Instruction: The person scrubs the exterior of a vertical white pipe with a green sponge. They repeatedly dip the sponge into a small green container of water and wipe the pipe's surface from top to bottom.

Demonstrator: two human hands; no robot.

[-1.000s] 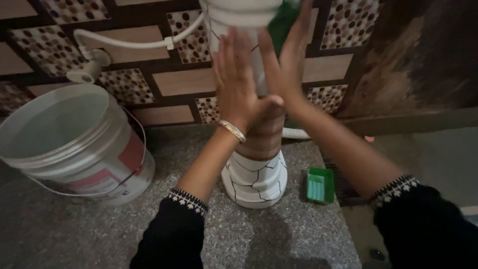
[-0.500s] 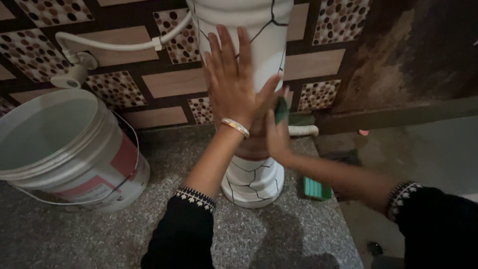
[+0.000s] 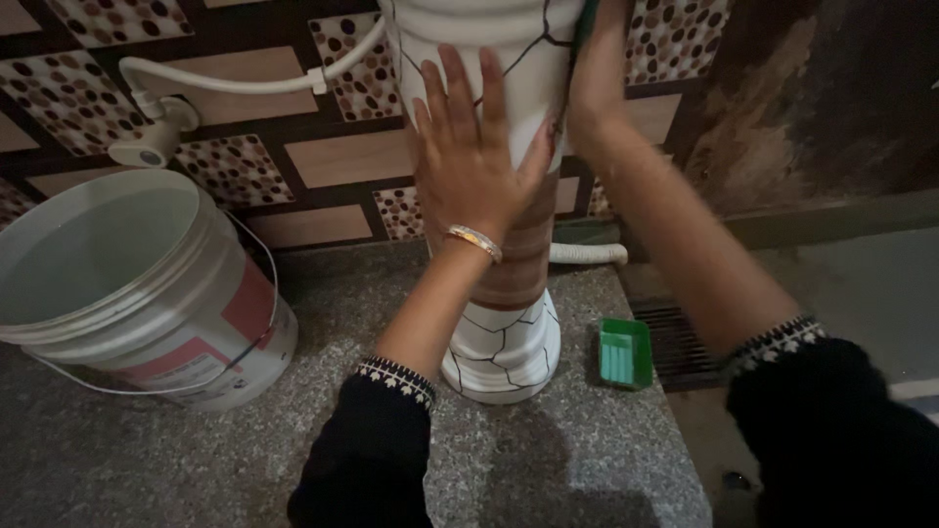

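Here, in the head view, the white ceramic pedestal (image 3: pixel 501 332) stands upright on the granite slab (image 3: pixel 196 460), rigid, heavy, probably slippery and breakable. The left hand (image 3: pixel 469 156) lies open and flat on its front; the right hand (image 3: pixel 592 73) presses a green scrubber (image 3: pixel 585 20), mostly cut off, against the upper side. The basin above is unseen.

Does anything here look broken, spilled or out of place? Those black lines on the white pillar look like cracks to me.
Nothing looks broken. The black lines on the pedestal look like a printed crackle pattern, not cracks. The left hand lies flat against it; the right hand presses something green high up. The wall at right looks stained and worn. No spill shows around the bucket.
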